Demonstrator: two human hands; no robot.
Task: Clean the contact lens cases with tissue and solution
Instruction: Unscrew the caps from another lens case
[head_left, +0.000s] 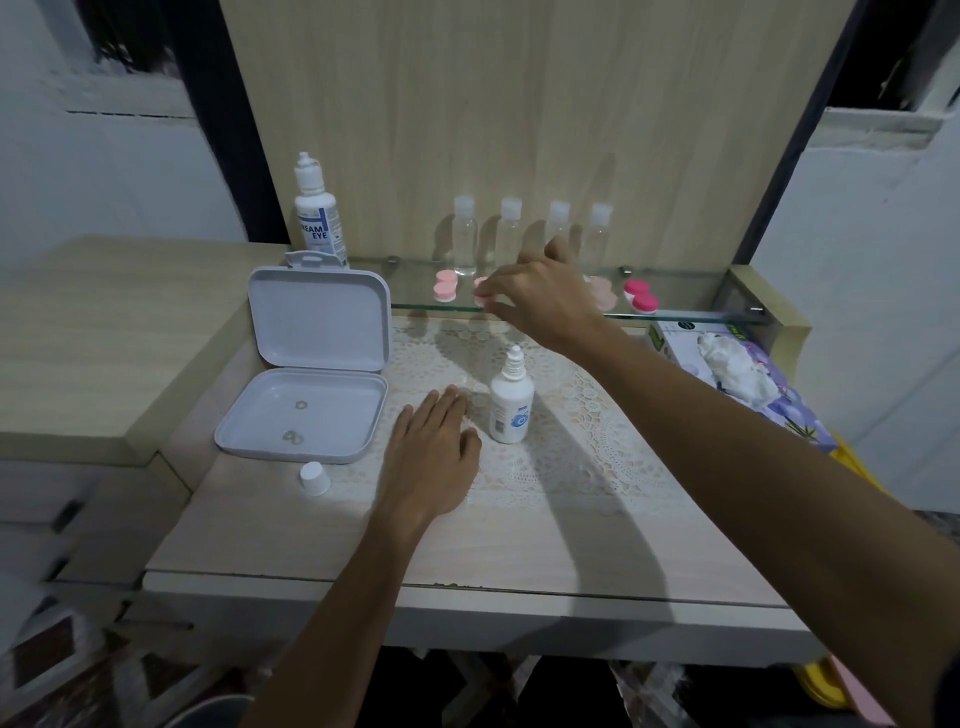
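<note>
On the glass shelf (675, 313) lie several contact lens cases: a light pink one (445, 287) at the left, a second pink one (482, 291), a pale one (602, 291) and a hot-pink one (642, 296) at the right. My right hand (545, 296) reaches over the shelf, fingertips closed on the second pink case. My left hand (434, 447) lies flat, palm down, on the lace mat (571, 457). A small white solution bottle (511, 400) stands uncapped just right of it. A tissue box (737, 374) with a tissue sticking out sits at the right.
An open white plastic box (311, 374) stands left of the mat, lid upright. A white cap (314, 479) lies in front of it. A tall solution bottle (318, 213) and several clear small bottles (465, 234) stand on the shelf against the wooden back panel.
</note>
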